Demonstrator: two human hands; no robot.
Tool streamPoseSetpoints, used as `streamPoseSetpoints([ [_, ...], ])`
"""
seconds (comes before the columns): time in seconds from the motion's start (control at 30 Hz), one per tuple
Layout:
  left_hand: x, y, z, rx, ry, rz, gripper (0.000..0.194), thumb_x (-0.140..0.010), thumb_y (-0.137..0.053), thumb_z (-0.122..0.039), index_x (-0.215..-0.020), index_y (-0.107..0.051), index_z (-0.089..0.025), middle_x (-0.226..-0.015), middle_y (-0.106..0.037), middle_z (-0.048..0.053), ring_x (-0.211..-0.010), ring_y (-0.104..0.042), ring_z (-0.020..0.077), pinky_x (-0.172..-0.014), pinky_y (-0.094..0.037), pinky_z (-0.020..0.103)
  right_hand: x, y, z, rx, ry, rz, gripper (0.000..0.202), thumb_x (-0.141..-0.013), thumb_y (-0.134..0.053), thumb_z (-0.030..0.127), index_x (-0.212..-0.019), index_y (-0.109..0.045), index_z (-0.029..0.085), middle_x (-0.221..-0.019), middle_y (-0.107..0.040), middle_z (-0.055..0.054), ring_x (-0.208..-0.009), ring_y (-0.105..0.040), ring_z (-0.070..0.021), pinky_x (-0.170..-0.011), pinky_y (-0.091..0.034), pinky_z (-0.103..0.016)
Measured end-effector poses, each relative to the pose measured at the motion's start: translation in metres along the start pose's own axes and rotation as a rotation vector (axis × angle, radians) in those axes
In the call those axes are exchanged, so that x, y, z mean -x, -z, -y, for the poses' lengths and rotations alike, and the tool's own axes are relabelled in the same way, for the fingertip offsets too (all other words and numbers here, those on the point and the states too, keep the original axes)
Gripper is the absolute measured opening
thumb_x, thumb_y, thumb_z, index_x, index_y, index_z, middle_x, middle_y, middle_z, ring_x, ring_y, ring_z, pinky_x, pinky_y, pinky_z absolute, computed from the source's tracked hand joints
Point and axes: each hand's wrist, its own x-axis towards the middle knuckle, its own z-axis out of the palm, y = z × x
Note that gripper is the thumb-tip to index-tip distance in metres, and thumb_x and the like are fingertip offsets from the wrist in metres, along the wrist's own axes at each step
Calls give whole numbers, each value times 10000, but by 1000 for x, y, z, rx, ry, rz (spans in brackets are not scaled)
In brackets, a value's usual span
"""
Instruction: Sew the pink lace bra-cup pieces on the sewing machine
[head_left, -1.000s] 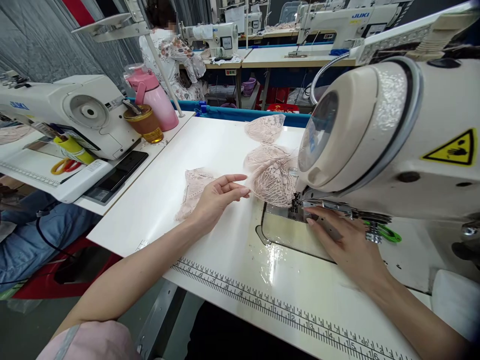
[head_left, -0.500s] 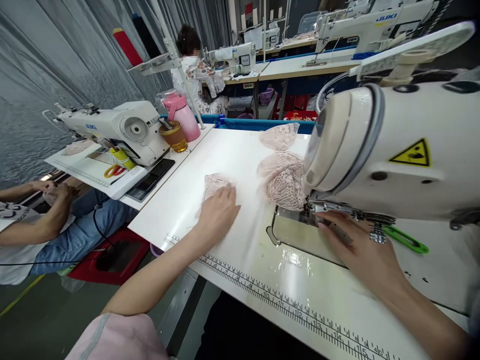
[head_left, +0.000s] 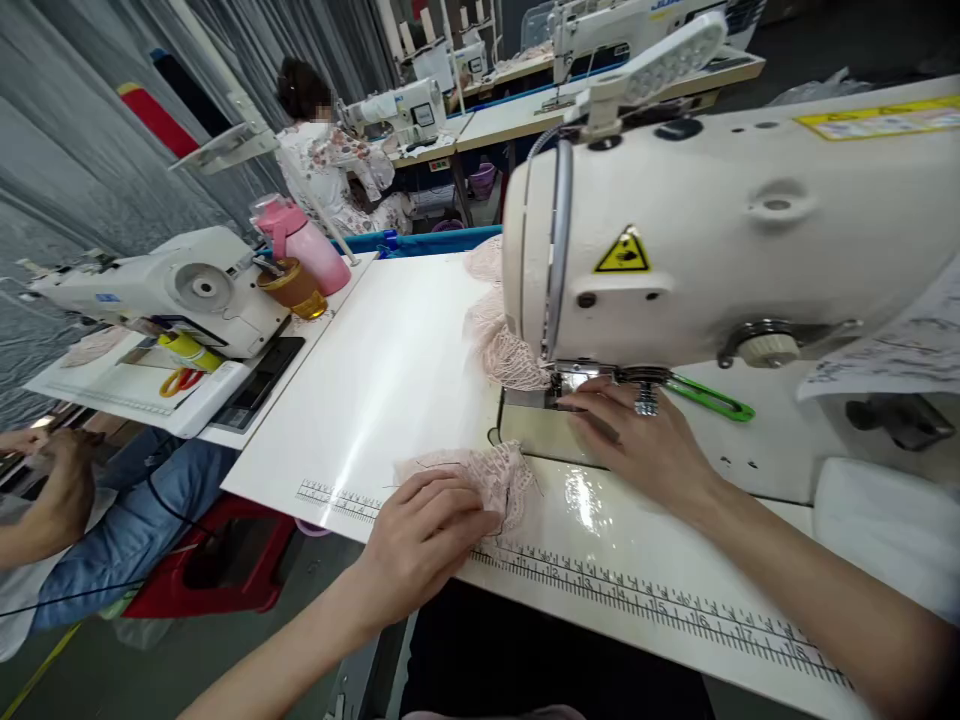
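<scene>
Under my left hand [head_left: 431, 535] is a pale pink lace piece [head_left: 506, 480], gripped in curled fingers near the table's front edge. Loose dark threads show along the lace. My right hand [head_left: 649, 440] reaches in beside the presser foot [head_left: 556, 385] of the sewing machine [head_left: 697, 230], fingers stretched out and slightly apart. Its fingertips are close to the needle area, and whether they touch a thread there is too small to tell. More pink lace [head_left: 514, 358] lies left of the foot, partly hidden behind the machine head.
Green thread snips [head_left: 712, 398] lie behind my right hand. A ruler strip [head_left: 622, 590] runs along the front edge. To the left stand another sewing machine [head_left: 187, 290], a brown cup [head_left: 292, 288] and a pink jug [head_left: 307, 245]. One person [head_left: 330, 150] sits ahead, another [head_left: 67, 510] at left.
My left hand has drawn the lace piece across the table toward me and to the right. The view has turned right. My right hand stays by the presser foot.
</scene>
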Motion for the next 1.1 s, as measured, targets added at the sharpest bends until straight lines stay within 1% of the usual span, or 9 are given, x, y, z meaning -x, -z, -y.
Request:
streamPoseSetpoints([
  [0.17,-25,5,-7,175,252,-86,255,-930,-468,-78,-1100,-592,-222,-978,-689,57,-901,-641,170,-753,-504,290,-1,9,8,-174,198,128,365,-908,-431,197,-1250,-555,232,-1116,-664,-58,-1002,-609,-217,-787,-488,-375],
  [0.27,-41,6,-1,172,280,-96,176,-944,-477,-118,-1031,-595,-217,-906,-687,40,-807,-627,159,-705,-475,279,-1,11,18,-340,275,182,474,-879,-546,307,-1340,-484,213,-1207,-634,-87,-1141,-547,-253,-863,-492,-419],
  [0.47,-61,7,-6,-36,27,-48,257,-935,-477,-86,-1140,-578,-203,-846,-675,31,-738,-593,146,-722,-430,304,-2,7,26,-351,147,90,229,-960,-471,269,-966,-696,224,-853,-699,-33,-834,-618,-181,-744,-466,-347],
  [0.53,-61,6,-16,-91,-92,-51,261,-928,-500,-101,-1159,-576,-196,-784,-665,25,-680,-574,146,-688,-420,309,-2,8,26,-400,58,79,238,-958,-465,257,-961,-702,244,-844,-725,-10,-797,-637,-166,-734,-458,-339],
  [0.67,-54,0,-29,53,-212,132,244,-930,-558,-180,-1171,-578,-215,-675,-633,-21,-560,-540,121,-578,-408,277,-3,17,28,-656,-186,145,229,-931,-477,288,-971,-702,272,-769,-719,42,-541,-553,-97,-574,-421,-264],
  [0.73,-54,-3,-23,184,-90,58,220,-938,-551,-192,-1150,-588,-236,-691,-634,-21,-574,-555,117,-555,-413,260,-5,21,30,-825,-271,212,220,-906,-496,311,-957,-705,266,-709,-696,51,-432,-451,-69,-470,-361,-229],
  [0.83,-63,-6,-3,388,336,-153,187,-947,-546,-233,-1127,-599,-242,-978,-673,48,-878,-631,153,-755,-493,284,-8,26,32,-954,-292,255,206,-861,-528,298,-928,-720,263,-787,-725,24,-486,-519,-78,-480,-403,-222],
  [0.97,-79,-9,23,906,591,195,330,-885,-642,-361,-1180,-588,-224,-1211,-610,89,-1054,-599,193,-874,-485,312,-9,29,29,-1078,-225,273,233,-872,-504,287,-913,-732,268,-913,-740,-4,-807,-670,-154,-708,-526,-297],
  [1.1,-80,-13,29,1042,712,371,294,-761,-773,-342,-963,-630,-184,-876,-619,19,-757,-575,125,-675,-453,242,-8,27,26,-1100,-279,294,183,-860,-592,353,-926,-734,258,-915,-733,-19,-813,-672,-161,-734,-541,-312],
])
